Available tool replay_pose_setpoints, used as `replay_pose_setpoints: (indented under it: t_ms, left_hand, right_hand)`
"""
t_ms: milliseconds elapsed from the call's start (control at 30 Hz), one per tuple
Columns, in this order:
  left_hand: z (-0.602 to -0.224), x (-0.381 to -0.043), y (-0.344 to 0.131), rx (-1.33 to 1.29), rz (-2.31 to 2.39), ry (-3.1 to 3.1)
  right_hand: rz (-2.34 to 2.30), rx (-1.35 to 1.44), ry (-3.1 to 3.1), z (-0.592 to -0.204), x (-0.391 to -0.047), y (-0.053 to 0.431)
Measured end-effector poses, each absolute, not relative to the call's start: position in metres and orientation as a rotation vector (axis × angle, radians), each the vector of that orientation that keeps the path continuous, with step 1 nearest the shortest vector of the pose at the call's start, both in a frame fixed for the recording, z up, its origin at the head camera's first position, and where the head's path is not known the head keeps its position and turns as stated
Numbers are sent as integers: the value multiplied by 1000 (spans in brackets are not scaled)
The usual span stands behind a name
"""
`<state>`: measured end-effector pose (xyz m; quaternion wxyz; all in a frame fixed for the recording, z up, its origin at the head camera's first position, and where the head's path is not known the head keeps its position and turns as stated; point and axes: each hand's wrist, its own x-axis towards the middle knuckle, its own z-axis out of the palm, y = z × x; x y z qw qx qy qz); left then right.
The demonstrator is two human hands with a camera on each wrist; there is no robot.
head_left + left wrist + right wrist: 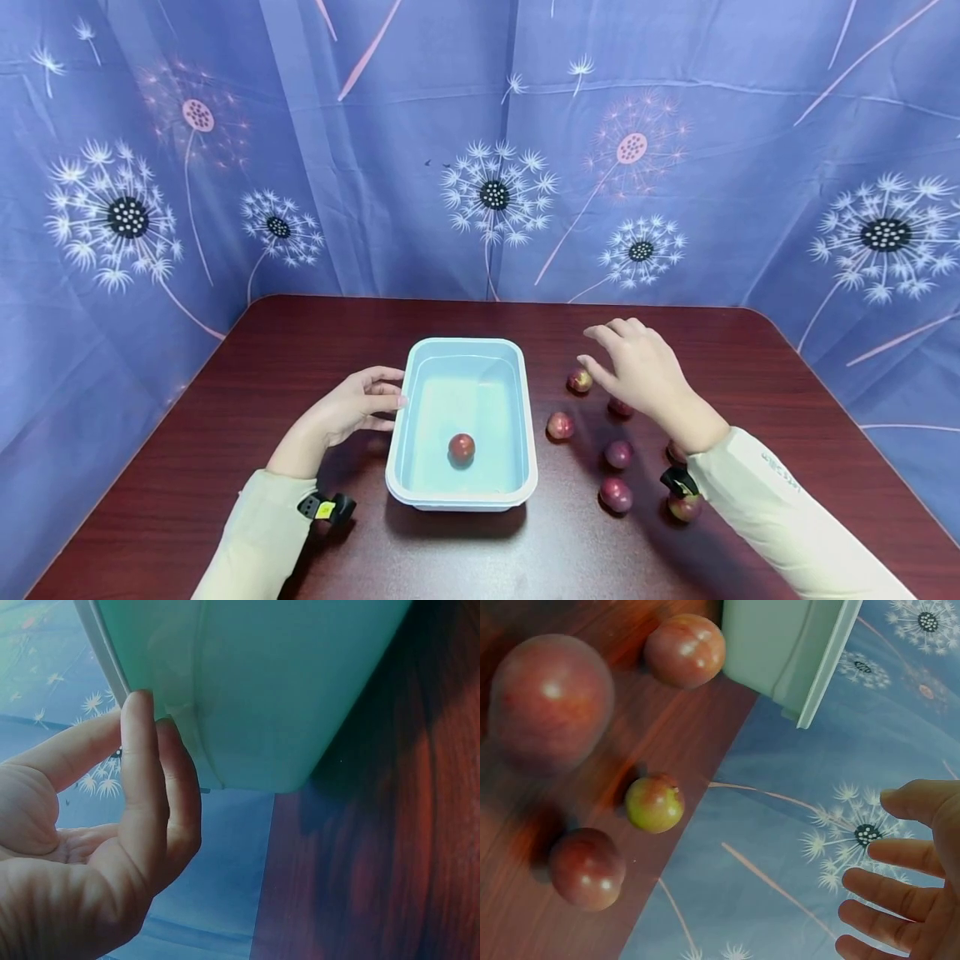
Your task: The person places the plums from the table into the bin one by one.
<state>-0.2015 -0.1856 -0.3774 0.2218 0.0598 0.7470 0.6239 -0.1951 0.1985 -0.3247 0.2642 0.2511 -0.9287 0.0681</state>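
Blue curtain [420, 50]: dandelion-patterned cloth, hanging beyond both hands.
Dark red-brown counter [322, 342]: spread under both hands, glossy on the near side.
Pale-blue basin [530, 433]: standing between the hands, just beside the left one, its long side towards it.
Left hand [352, 408]: grasping the basin's nearest rim between thumb and bent fingers.
Right hand [641, 367]: released, fingers apart, raised above the counter.
Loose fruits [616, 495]: seven visible, reddish and round, scattered below and around the right hand and forearm; one yellow-tinged fruit [579, 381] near its thumb.
Basin fruit [462, 448]: single, red, between the hands.
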Motion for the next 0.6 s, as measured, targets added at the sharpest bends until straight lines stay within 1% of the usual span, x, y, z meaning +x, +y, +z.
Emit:
replay_pose_setpoints:
  t_ms: [600]
  left_hand:
    - [-377, -201, -185, 168, 1731, 2053]
  right_hand:
    - [37, 742, -2546, -336, -198, 213]
